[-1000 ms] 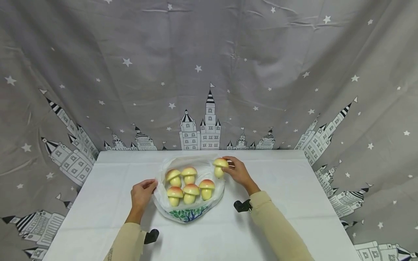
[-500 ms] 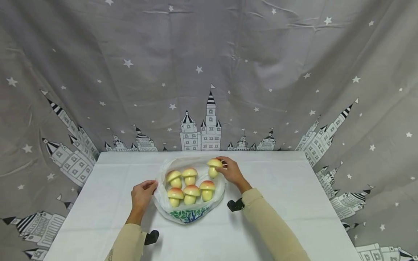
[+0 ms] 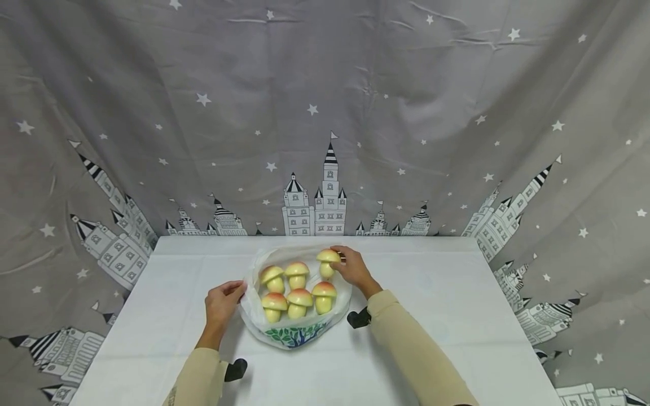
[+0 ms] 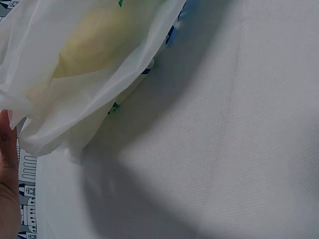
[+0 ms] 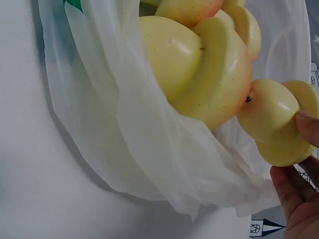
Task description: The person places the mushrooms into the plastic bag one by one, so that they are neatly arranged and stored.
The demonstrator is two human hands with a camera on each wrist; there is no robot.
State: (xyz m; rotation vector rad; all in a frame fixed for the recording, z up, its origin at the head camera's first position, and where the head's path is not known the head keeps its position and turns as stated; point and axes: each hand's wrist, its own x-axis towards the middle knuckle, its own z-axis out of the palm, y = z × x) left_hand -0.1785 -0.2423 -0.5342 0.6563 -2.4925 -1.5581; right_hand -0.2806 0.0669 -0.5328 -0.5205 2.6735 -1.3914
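Observation:
A white plastic bag [image 3: 254, 327] with a green and blue tree print lies with its mouth spread wide. Inside sit several toy mushrooms [image 3: 299, 298] with yellow stems and red-tinged caps. My left hand [image 3: 219, 304] pinches the bag's left rim; in the left wrist view, only part of this hand [image 4: 7, 169] shows beside the plastic. At the bag's far right side, my right hand [image 3: 356, 270] holds another toy mushroom [image 3: 327, 257] by its cap, upright within the opening. The right wrist view shows the thumb and fingers around that mushroom [image 5: 269, 109], close to the others.
The bag rests on a white-covered table [image 3: 431, 349], near its far edge. Behind the table hangs a grey curtain [image 3: 228, 67] printed with castles and stars. Black camera mounts [image 3: 236, 369] stick out from both wrists.
My right hand has moved left with its toy mushroom, from the bag's right rim to over the bag's inside, and slightly lower. The left hand stays at the left rim.

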